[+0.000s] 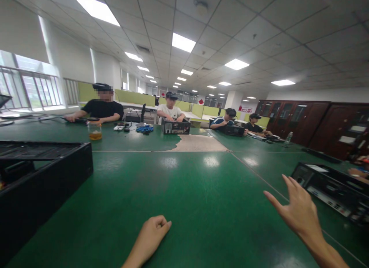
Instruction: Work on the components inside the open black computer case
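Note:
My left hand [152, 237] is low in the middle of the head view, over the green tabletop [184, 191]. Its fingers are curled in, the thumb lies along them, and nothing shows in its grasp. On the right, my right hand [301, 208] is raised with its fingers stretched and the thumb well apart, holding nothing. Just beyond it lies a black desktop computer case [325, 191] with ports on its near side. From this view I cannot tell whether the hand touches the case.
A black open case [57, 187] fills the left side. Farther back are a jar of amber liquid [95, 131], blue gloves [144, 128], another computer case [175, 126] and a plastic bottle [289, 137]. Several people sit across the table; another person's hand [357, 172] shows at far right.

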{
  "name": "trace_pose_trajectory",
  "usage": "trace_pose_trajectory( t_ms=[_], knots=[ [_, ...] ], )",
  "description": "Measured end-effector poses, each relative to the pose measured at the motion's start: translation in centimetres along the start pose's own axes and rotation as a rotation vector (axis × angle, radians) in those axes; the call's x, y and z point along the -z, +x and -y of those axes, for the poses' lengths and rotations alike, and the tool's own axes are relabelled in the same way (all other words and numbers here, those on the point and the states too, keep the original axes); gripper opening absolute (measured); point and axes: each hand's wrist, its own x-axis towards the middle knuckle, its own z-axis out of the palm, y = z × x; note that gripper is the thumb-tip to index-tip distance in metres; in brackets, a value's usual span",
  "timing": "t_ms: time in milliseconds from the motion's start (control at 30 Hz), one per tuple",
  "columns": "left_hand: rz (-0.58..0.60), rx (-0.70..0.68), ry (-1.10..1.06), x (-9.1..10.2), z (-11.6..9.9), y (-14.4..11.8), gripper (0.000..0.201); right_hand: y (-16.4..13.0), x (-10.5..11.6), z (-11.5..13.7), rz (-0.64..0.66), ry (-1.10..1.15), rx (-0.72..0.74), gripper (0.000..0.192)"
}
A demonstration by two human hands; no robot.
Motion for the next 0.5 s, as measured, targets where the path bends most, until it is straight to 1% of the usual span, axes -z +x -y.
trace_pose_trajectory(
  t_ms=[133, 267, 500],
  knots=[
    [-0.012, -0.008, 0.000, 0.1, 0.1, 0.0, 0.041, 0.8, 0.1, -1.6, 0.021, -0.084, 0.012, 0.094],
    [-0.019, -0.009, -0.021, 0.1, -0.1, -0.1, 0.040, 1.4, -0.5, -3.8, 0.049, -0.135, 0.010, 0.096],
    [-0.026, 0.004, -0.023, -0.1, 0.3, 0.0, 0.039, 1.4, -2.2, -7.9, 0.105, -0.232, -0.090, 0.096]
  ],
)
